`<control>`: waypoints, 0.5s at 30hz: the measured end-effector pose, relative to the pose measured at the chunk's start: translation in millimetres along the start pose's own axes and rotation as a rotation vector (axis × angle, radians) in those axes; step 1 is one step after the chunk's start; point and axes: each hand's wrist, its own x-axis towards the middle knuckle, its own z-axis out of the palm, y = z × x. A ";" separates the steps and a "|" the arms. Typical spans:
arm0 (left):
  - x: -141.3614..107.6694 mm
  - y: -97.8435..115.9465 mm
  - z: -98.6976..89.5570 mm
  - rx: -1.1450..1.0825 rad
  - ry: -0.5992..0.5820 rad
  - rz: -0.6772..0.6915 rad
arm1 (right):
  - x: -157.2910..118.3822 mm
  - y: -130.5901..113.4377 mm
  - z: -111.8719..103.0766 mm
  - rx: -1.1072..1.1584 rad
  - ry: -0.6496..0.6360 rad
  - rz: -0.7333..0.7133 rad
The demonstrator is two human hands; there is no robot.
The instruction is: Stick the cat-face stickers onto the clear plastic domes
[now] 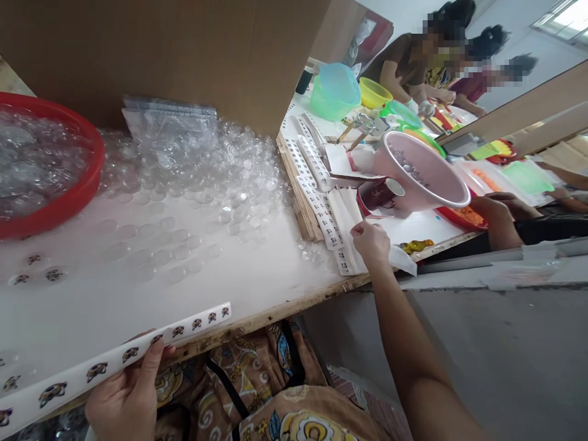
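My left hand (133, 389) pinches a long white strip of animal-face stickers (96, 371) at the table's front edge, thumb on top. My right hand (373, 245) reaches out to the right, fingers curled together beside white strips and paper; what it holds, if anything, is hidden. More sticker strips (321, 211) lie just left of it. Clear round discs (160, 257) are spread over the white table (257, 288), with a heap of them (229, 165) behind. A few discs with animal faces (54, 275) lie at the left.
A red basin (98, 160) of clear pieces is at the left, before a cardboard box (174, 55). A pink basin (427, 168) and dark red cup (381, 195) stand right. Other people (408, 67) work behind; another person's hands (498, 208) are at right.
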 end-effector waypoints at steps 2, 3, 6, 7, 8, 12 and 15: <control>0.5 -1.1 -0.5 0.001 0.013 -0.009 | -1.9 -3.6 -0.1 -0.013 0.016 0.001; 0.9 -1.7 -0.2 -0.004 0.015 -0.013 | -2.1 -4.7 -1.1 -0.008 0.032 -0.001; 1.9 -2.1 2.3 -0.017 0.025 0.000 | -3.0 -7.5 -7.3 0.040 0.115 -0.051; 1.7 -1.4 3.4 -0.018 0.039 0.005 | -4.5 -10.1 -9.5 0.072 0.145 -0.088; 1.4 -0.3 4.6 -0.024 0.041 -0.004 | -7.3 -14.8 -11.2 0.116 0.167 -0.136; -0.2 6.8 7.5 -0.142 0.051 -0.034 | -39.0 -63.6 -9.9 0.456 0.023 -0.411; 0.7 11.9 6.7 -0.225 0.103 -0.042 | -89.0 -124.1 -6.6 0.754 -0.335 -0.768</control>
